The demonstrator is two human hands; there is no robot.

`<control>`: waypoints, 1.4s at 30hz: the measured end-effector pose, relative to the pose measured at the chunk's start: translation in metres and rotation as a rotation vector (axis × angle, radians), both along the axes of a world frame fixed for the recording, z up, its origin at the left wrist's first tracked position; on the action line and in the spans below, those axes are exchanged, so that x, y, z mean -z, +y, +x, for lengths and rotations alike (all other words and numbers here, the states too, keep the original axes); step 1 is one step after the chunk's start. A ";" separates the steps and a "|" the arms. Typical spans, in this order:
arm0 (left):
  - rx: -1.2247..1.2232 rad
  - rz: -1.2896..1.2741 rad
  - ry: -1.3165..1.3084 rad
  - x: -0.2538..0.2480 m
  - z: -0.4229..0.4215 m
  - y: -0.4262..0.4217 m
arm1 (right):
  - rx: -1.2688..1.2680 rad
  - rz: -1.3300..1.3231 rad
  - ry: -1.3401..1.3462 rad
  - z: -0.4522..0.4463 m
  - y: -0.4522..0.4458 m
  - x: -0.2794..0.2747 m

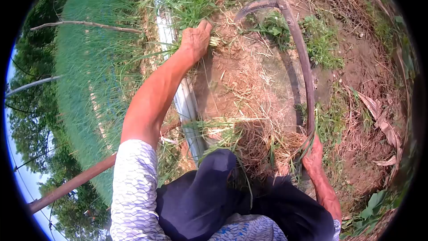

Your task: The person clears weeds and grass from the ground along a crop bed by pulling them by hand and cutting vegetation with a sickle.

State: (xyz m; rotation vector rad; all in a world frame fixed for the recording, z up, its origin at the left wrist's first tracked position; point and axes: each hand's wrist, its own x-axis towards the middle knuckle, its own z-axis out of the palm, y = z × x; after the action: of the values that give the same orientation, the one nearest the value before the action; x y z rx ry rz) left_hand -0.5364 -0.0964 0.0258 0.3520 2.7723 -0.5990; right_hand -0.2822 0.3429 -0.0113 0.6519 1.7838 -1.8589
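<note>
My left hand is closed around a bunch of grass, whose pale stalk ends stick out at the right of the fist. Leafy green grass grows just beyond this hand. My right hand grips the lower end of a sickle by its long, curved wooden handle. The sickle's dark curved blade points left at the top of the view, apart from my left hand. A few green blades of grass hang by my right hand.
A pale pipe or rail runs along the left of the bare soil. Green netting stands beyond it, with a wooden pole. Cut dry grass lies before my knees. A weed clump grows right of the sickle.
</note>
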 end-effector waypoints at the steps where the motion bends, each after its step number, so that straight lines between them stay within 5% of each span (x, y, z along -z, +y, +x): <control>1: 0.033 -0.130 -0.059 0.006 -0.004 0.000 | -0.216 0.226 0.070 -0.021 -0.015 -0.017; 2: 0.066 -0.259 -0.120 0.011 -0.004 -0.002 | -0.436 0.450 0.142 -0.037 -0.027 -0.026; 4: 0.195 -0.251 -0.127 0.012 -0.001 -0.018 | -0.385 0.440 0.223 -0.057 -0.043 -0.016; 6: 0.022 -0.027 -0.084 0.015 0.000 -0.028 | -0.445 0.472 0.319 -0.081 -0.066 -0.029; 10: 0.029 0.025 -0.016 0.015 0.013 -0.015 | -0.692 0.609 0.084 -0.078 -0.082 -0.027; 20: -0.032 0.194 0.101 0.035 0.027 -0.027 | -0.385 0.433 0.212 -0.123 -0.111 -0.044; 23: -0.118 0.263 -0.050 0.023 0.017 -0.022 | -0.663 0.532 0.051 -0.068 -0.088 -0.039; 26: -0.166 0.401 -0.287 -0.033 0.077 0.035 | -0.587 0.476 -0.078 0.065 -0.002 0.012; 30: -0.402 0.604 -1.307 -0.066 0.162 0.099 | -0.517 0.348 -0.075 0.062 0.020 -0.043; 31: -0.415 0.619 -1.324 -0.067 0.171 0.098 | -0.409 0.337 -0.082 0.055 0.014 -0.040; 33: -0.376 0.817 -1.204 -0.064 0.154 0.085 | -0.340 0.294 -0.065 0.019 -0.005 -0.052; 35: -0.586 0.883 -0.531 -0.048 0.149 0.066 | -0.261 0.235 -0.068 0.005 -0.006 -0.058; 38: -0.283 0.243 -0.217 -0.055 0.103 0.033 | -0.306 0.319 -0.046 -0.004 0.008 -0.052; 40: -0.258 0.294 -0.116 -0.024 0.102 -0.016 | -0.351 0.409 -0.011 0.002 0.016 -0.062; 42: -0.734 0.492 -0.410 -0.014 0.105 -0.030 | -0.349 0.432 -0.057 0.017 0.022 -0.059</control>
State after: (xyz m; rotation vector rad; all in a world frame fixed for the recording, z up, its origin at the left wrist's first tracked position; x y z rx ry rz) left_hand -0.4316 -0.1265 0.0402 -0.4043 2.3549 0.3032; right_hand -0.2654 0.3654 0.0481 0.4929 2.1227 -1.2278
